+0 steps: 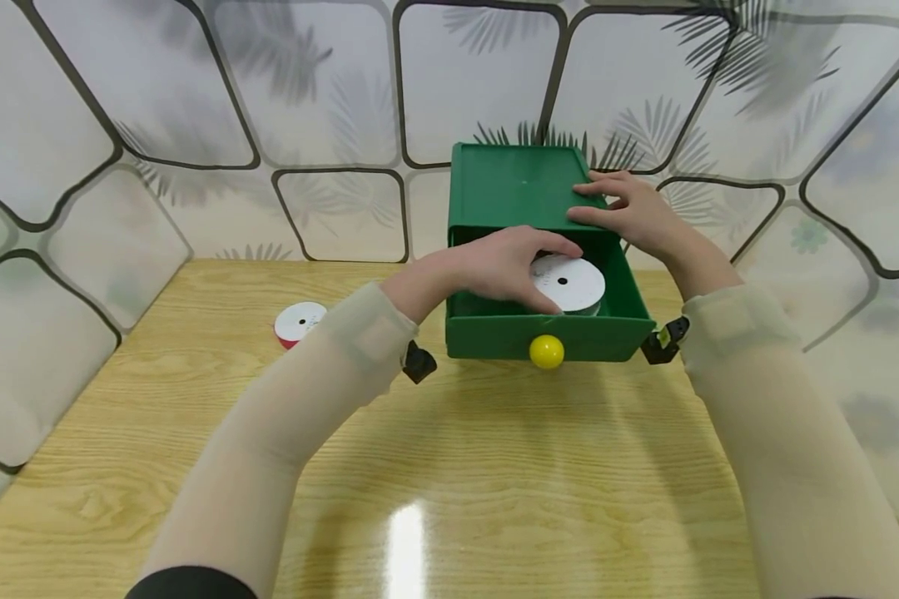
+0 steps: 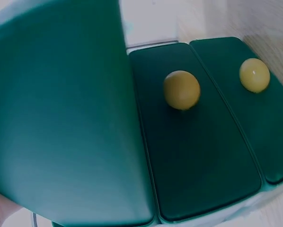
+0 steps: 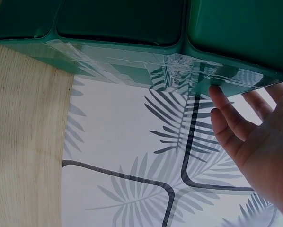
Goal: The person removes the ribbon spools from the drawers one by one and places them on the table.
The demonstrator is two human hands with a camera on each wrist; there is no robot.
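A green drawer cabinet [image 1: 524, 183] stands against the backdrop with its top drawer [image 1: 494, 334] pulled out, a yellow knob [image 1: 547, 352] on its front. In that drawer my left hand [image 1: 498, 262] grips a white-faced ribbon spool [image 1: 573, 283], thumb at its near edge and fingers at its far edge. My right hand [image 1: 629, 212] rests its spread fingers on the cabinet's top right edge. The right wrist view shows several fingers [image 3: 226, 111] along the cabinet's taped side. In the left wrist view the drawer's side [image 2: 66, 123] fills the left half, hiding most of the hand.
A second spool [image 1: 300, 321], white-faced with a red edge, lies on the wooden table [image 1: 457, 466] left of the cabinet, close by my left forearm. Two lower drawers [image 2: 198, 142] are closed, with yellow knobs [image 2: 181, 90]. A leaf-patterned backdrop [image 1: 330, 91] rises behind.
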